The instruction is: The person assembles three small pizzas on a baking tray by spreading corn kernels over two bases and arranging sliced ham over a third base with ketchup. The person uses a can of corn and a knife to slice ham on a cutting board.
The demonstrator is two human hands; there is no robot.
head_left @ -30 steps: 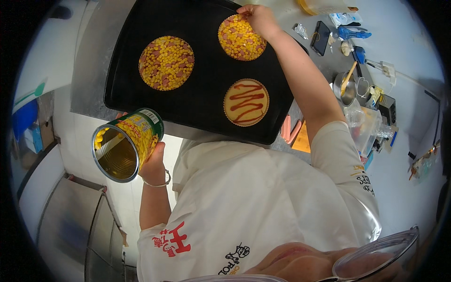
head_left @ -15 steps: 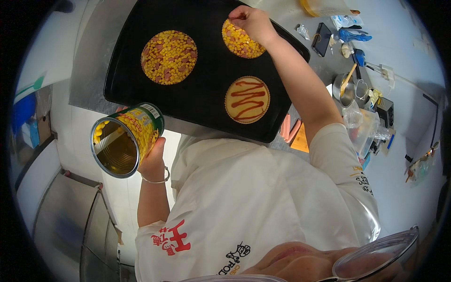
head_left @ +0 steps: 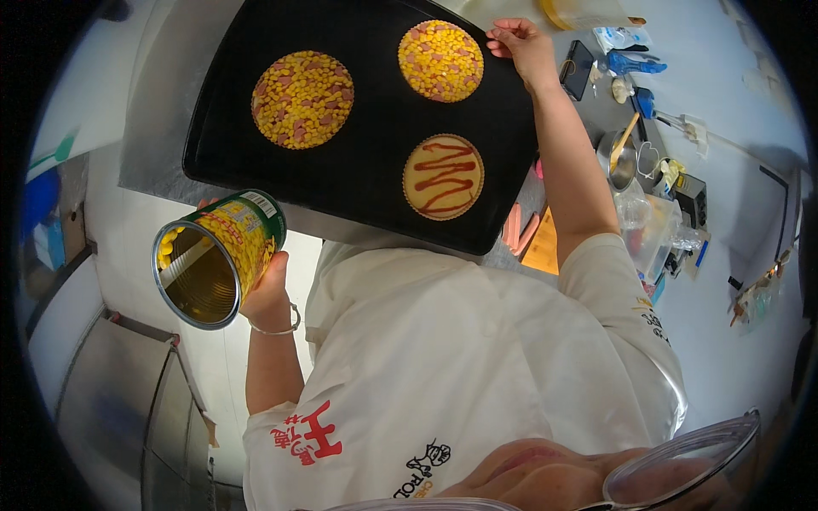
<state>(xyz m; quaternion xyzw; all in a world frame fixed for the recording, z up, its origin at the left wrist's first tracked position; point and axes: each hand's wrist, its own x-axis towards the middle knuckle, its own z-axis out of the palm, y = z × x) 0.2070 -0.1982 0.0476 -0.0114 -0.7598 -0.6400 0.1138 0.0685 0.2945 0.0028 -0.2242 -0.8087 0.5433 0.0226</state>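
Note:
My left hand (head_left: 271, 285) is wrapped round an opened tin can of corn (head_left: 266, 223), tilted with its mouth toward me. Some yellow kernels and a pale band show inside it. My right hand (head_left: 527, 55) is at the far right rim of a black baking tray (head_left: 341, 183), fingertips drawn together; whether they pinch anything is hidden. On the tray lie three round crusts. The left pizza (head_left: 302, 100) and the far right pizza (head_left: 440, 61) carry corn and pink meat pieces. The near right crust (head_left: 443, 176) bears only a zigzag of red sauce.
Pink sausages (head_left: 517, 228) lie by an orange-brown board (head_left: 541, 247) right of the tray. Farther right are a metal bowl (head_left: 620, 162) with a wooden-handled tool, a dark phone-like device (head_left: 578, 70), blue-handled tools (head_left: 635, 65) and a clear plastic container (head_left: 649, 238).
My right hand has left the far right pizza and moved right to the tray's rim, uncovering the pizza's topping. The can in my left hand has shifted slightly left.

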